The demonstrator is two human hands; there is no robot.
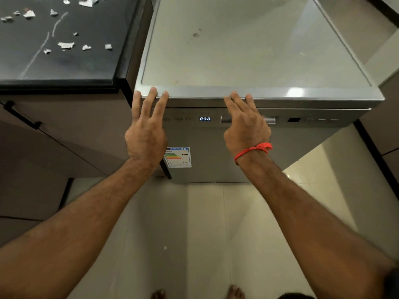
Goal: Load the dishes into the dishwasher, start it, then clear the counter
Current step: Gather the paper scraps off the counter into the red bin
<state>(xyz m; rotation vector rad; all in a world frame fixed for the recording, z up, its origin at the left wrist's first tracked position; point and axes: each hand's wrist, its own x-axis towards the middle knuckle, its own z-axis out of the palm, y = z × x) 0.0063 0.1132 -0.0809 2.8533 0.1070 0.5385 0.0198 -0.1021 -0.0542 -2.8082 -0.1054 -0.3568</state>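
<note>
At the closed dishwasher (248,61), left hand (146,134) and right hand (246,128) with fingers straight, released, display (205,118) reading 0:30

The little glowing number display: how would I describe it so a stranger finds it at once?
Start at the grey dishwasher beside the dark counter. On its front control strip, just under the top edge, between the left hand and right hand, sits the display. It is the only lit thing there, showing 0:30 in blue-white digits, unlike the coloured energy label lower down.
</note>
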